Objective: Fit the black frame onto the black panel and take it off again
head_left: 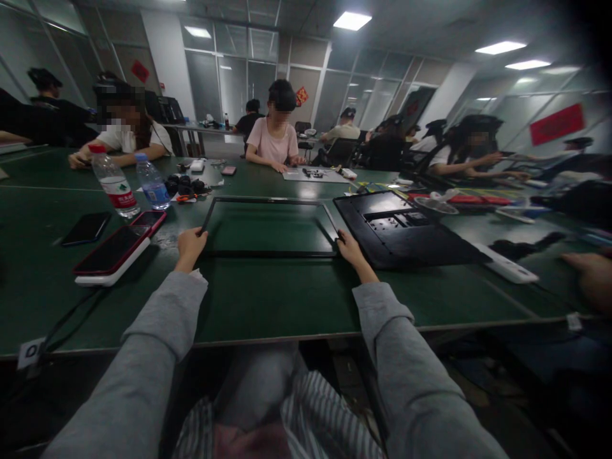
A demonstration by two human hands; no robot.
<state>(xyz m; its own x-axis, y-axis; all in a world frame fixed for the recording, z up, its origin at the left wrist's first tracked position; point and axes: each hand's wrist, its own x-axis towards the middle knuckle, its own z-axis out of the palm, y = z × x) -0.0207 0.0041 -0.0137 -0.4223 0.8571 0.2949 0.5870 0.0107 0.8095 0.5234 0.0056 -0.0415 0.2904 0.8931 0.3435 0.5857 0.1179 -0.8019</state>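
Between my hands is a thin black rectangular screen bezel (268, 254), with the green tabletop showing through its opening. My left hand (191, 248) is closed around the bezel's left side. On the opposite side, my right hand (352, 250) grips the right edge with thumb and fingers. Just right of that hand lies a large black back panel (411, 245) with a recessed middle section. I cannot tell whether the bezel rests on the table or is held slightly above it.
Left of me are a red-cased phone (112, 248) on a white block, a dark phone (86, 228), and two bottles, red-capped (115, 185) and blue-capped (152, 185). A white power strip (509, 264) lies right. Another person's hand (593, 274) is at far right. A person sits opposite (272, 140).
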